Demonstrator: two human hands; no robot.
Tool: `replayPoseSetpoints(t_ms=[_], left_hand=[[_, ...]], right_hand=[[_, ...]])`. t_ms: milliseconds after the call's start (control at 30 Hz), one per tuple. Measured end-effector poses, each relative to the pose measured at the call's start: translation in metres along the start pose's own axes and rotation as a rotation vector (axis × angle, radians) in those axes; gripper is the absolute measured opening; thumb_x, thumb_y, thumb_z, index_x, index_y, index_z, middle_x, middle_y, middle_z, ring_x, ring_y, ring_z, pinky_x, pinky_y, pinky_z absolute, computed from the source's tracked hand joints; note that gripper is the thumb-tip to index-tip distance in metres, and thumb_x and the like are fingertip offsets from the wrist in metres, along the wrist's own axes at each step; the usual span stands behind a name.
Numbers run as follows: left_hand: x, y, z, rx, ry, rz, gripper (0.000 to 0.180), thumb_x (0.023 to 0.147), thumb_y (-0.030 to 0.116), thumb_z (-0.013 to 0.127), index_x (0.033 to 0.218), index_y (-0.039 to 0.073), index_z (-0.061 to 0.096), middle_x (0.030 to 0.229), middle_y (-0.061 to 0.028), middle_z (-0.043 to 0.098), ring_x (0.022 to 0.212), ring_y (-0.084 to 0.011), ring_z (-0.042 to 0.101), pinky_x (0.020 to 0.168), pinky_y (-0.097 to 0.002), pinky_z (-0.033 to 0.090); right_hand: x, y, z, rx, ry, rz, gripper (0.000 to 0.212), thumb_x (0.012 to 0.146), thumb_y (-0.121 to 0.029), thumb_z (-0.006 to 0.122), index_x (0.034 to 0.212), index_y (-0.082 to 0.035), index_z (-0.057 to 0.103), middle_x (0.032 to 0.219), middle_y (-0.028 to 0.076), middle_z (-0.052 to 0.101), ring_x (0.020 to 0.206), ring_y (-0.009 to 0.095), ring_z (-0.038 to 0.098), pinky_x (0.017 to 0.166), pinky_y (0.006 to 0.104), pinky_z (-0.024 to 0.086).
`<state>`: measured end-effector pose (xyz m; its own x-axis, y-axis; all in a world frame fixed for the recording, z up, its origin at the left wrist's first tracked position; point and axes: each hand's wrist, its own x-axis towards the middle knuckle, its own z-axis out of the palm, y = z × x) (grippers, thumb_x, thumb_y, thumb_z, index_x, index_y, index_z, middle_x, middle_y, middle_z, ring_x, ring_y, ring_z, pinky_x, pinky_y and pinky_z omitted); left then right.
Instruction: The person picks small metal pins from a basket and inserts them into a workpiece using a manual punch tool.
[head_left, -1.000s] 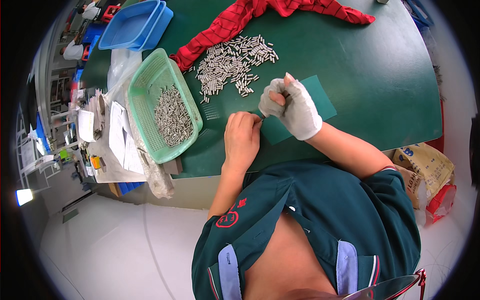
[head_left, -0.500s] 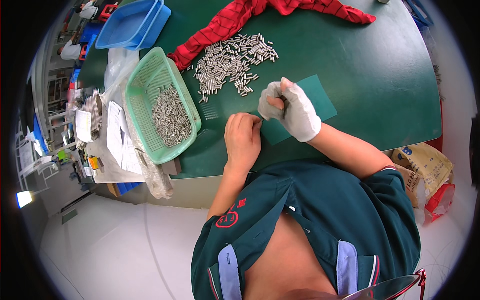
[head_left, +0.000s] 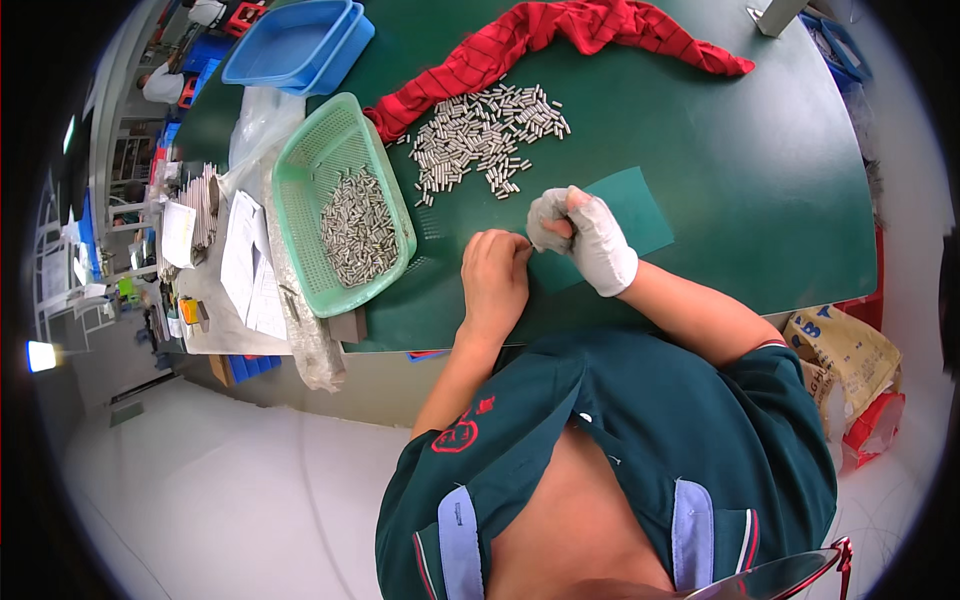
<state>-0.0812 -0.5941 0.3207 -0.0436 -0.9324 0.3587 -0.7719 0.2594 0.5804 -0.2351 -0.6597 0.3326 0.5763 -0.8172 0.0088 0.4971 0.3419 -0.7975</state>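
My left hand (head_left: 495, 284) is bare and rests at the near part of the green table, its fingers curled and pressed together. Just right of it, my right hand (head_left: 596, 246) wears a white glove (head_left: 608, 262) that leaves some fingertips bare; those fingers are pinched closed. The two hands almost meet, and whatever they hold is hidden or too small to make out. Beneath the right hand lies a flat teal sheet (head_left: 640, 210). Beyond the hands spreads a loose pile of short metal pins (head_left: 468, 145).
A pale green perforated basket (head_left: 288, 215) holding more metal pins (head_left: 358, 235) stands to the left. Red checked cloth (head_left: 480, 55) curves behind the pile. Stacked blue trays (head_left: 290, 45) sit far left, near papers (head_left: 245, 265). A metal post (head_left: 778, 15) rises at the far right.
The view has shifted a little, moving the basket and pile rightward in the picture. My right hand is slightly lower, nearer to me. Both hands stay closed and close together.
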Motion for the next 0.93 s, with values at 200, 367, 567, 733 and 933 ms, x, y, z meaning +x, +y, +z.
replayPoseSetpoints(t_ms=[200,367,567,733,933], left_hand=[[-0.001,0.007,-0.036,-0.344,0.120,-0.110,0.010,0.082,-0.003,0.065,0.089,0.001,0.059,0.088,-0.0084,0.058,0.077,-0.0207,0.054,0.069,-0.0307,0.045],[-0.010,-0.008,-0.064,-0.787,0.258,-0.137,0.008,0.088,-0.002,0.064,0.094,0.001,0.059,0.097,-0.0050,0.054,0.079,-0.0089,0.047,0.068,-0.0209,0.039],[-0.014,-0.014,-0.080,-0.703,0.322,-0.110,0.007,0.089,0.000,0.063,0.094,0.002,0.059,0.097,-0.0047,0.055,0.081,-0.0097,0.048,0.070,-0.0213,0.040],[-0.003,-0.030,-0.108,-0.045,0.491,-0.200,0.012,0.086,-0.002,0.063,0.097,0.002,0.061,0.099,-0.0092,0.059,0.088,-0.0220,0.055,0.080,-0.0323,0.045],[0.023,-0.010,-0.084,0.328,0.486,-0.030,0.017,0.083,0.005,0.067,0.100,0.006,0.064,0.100,-0.0121,0.061,0.099,-0.0307,0.056,0.088,-0.0402,0.044]], right_hand=[[-0.004,0.000,0.003,-0.007,-0.017,-0.091,0.059,0.096,-0.059,0.042,0.065,-0.010,0.035,0.061,0.002,0.035,0.058,0.016,0.035,0.062,0.0304,0.035],[-0.008,-0.001,0.008,-0.051,-0.051,-0.091,0.060,0.095,-0.062,0.043,0.067,-0.009,0.036,0.063,0.002,0.035,0.061,0.014,0.035,0.062,0.0281,0.034],[-0.008,-0.002,0.007,-0.068,-0.066,-0.094,0.059,0.095,-0.062,0.042,0.067,-0.010,0.035,0.062,0.001,0.034,0.061,0.015,0.034,0.064,0.0288,0.033],[-0.008,-0.002,0.008,-0.081,-0.034,-0.090,0.059,0.095,-0.062,0.041,0.067,-0.010,0.035,0.062,0.001,0.034,0.061,0.015,0.032,0.064,0.0297,0.032],[-0.008,-0.004,0.008,-0.107,-0.047,-0.075,0.063,0.092,-0.067,0.043,0.067,-0.010,0.036,0.062,0.001,0.036,0.061,0.015,0.035,0.064,0.0288,0.034]])
